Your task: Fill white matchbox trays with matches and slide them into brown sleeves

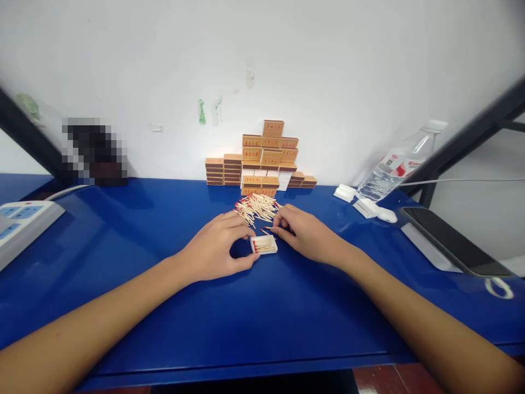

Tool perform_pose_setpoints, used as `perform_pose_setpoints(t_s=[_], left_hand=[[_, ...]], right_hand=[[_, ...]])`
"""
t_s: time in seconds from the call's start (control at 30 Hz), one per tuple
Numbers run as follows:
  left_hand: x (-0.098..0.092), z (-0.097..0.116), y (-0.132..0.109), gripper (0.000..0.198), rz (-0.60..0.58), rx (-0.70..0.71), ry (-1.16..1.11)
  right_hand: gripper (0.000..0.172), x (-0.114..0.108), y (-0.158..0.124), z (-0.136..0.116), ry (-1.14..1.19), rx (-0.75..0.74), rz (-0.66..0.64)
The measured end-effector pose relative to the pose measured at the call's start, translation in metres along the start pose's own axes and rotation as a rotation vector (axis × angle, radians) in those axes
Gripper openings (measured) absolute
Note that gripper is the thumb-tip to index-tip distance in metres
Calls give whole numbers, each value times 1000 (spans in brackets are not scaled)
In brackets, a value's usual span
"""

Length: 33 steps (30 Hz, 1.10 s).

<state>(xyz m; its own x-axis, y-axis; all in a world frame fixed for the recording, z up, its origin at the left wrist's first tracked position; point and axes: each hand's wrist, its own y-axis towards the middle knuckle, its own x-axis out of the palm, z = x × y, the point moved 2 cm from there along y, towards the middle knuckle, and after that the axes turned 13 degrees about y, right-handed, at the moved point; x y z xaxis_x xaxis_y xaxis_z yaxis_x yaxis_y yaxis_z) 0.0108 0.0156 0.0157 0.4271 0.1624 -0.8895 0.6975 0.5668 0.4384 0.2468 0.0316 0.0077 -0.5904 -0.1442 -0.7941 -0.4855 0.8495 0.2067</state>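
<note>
A small white matchbox tray (275,252) lies on the blue table with several red-headed matches in it. My left hand (219,246) grips the tray's left end between thumb and fingers. Just behind and right of the tray, my right hand (301,230) pinches a match (268,227) between thumb and forefinger. Another loose match (266,232) lies beside it, close to the tray's back edge. Behind both hands is a heap of loose matches (258,207), its edges partly hidden by my fingers.
Orange matchboxes (261,156) stand stacked against the wall, with white trays among them. To the right are a tilted water bottle (389,164), white plastic pieces (367,208) and a phone (455,241). A power strip (41,219) and a dark, pixelated object (98,156) are at left.
</note>
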Motion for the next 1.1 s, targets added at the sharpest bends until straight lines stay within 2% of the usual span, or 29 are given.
perform_pose_setpoints(t_s=[0.3, 0.5, 0.67, 0.87, 1.1], left_hand=[[-1, 2, 1, 19, 12, 21, 9], [-1, 2, 0, 19, 7, 9, 7], [-4, 3, 1, 20, -32, 10, -32], [-4, 4, 1, 19, -64, 21, -79], [-6, 2, 1, 18, -59, 26, -68]], right_hand=[[11, -2, 2, 5, -4, 33, -46], [16, 3, 0, -6, 58, 110, 39], [17, 8, -2, -15, 35, 184, 25], [22, 8, -3, -19, 25, 201, 43], [14, 5, -4, -24, -56, 217, -41]])
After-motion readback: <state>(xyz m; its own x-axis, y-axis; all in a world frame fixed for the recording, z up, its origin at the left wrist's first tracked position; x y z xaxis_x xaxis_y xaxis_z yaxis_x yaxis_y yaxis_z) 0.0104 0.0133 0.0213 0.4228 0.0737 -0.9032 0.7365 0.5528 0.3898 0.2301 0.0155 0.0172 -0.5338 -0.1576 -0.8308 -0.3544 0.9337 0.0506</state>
